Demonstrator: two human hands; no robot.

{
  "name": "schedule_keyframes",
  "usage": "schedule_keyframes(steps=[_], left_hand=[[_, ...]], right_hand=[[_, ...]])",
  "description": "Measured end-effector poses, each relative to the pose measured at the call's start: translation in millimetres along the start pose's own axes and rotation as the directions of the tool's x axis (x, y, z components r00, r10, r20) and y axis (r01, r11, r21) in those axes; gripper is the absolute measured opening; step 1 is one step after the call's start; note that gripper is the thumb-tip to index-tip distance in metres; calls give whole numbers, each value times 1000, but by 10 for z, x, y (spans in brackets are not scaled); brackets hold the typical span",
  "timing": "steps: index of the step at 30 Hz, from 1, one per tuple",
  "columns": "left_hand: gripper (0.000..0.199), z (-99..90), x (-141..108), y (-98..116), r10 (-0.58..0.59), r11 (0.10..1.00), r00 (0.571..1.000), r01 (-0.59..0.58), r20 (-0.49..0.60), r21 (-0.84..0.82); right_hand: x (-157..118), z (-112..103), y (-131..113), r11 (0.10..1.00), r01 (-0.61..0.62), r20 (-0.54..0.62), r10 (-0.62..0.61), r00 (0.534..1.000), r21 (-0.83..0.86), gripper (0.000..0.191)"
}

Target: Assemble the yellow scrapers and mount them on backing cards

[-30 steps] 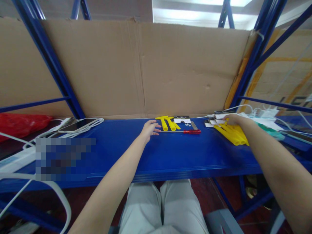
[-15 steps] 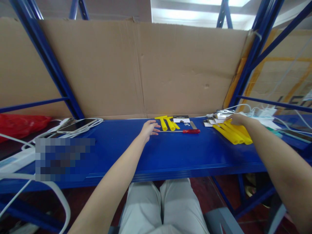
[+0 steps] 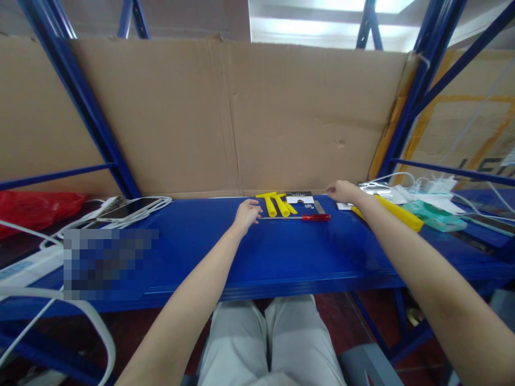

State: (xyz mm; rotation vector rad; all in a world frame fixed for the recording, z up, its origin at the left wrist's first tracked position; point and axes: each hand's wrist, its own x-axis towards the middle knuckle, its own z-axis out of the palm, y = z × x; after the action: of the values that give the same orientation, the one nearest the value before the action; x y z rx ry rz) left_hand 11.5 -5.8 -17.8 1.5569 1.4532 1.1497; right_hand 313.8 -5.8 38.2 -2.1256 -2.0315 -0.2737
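Note:
My left hand [image 3: 247,214] is open over the blue shelf, its slightly bent fingers near the shaft tip of a red-handled screwdriver [image 3: 316,217]. Just beyond it lie two yellow T-shaped handles [image 3: 271,206] and a smaller yellow piece. Beside these are a black-and-white card [image 3: 299,197], some small white bits [image 3: 309,206] and a flat metal blade-like piece [image 3: 319,207]. My right hand [image 3: 343,191] hovers right of the card with its fingers pointing left, and nothing shows in them. More yellow handles [image 3: 398,212] lie under my right forearm, which partly hides them.
A cardboard wall [image 3: 169,118] closes off the back of the blue shelf [image 3: 273,257]. At the right are a teal plastic packet [image 3: 436,214] and white cables. A phone [image 3: 129,208], coiled cables and a red bag [image 3: 38,213] lie at the left.
My right hand has left the yellow handles on the right and moved left, towards the card. My left hand has stayed almost in place, its fingers a little more bent.

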Motion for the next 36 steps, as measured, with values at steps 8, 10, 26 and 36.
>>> schedule_keyframes(steps=[8,10,26,36], left_hand=[[30,140,41,-210,555,623,795,-593,245,511],[35,177,14,-209,533,570,782,-614,323,546],[26,-81,4,-45,159,623,987,-98,-3,776],[45,-85,-32,-56,149,563,988,-110,31,819]], right_hand=[[-89,370,-343,963,84,-140,-49,989,256,34],[-151,404,-357,956,101,-122,-70,990,274,34],[-247,385,-473,898,231,-122,-199,972,374,21],[-222,427,-428,907,232,-110,-206,972,352,20]])
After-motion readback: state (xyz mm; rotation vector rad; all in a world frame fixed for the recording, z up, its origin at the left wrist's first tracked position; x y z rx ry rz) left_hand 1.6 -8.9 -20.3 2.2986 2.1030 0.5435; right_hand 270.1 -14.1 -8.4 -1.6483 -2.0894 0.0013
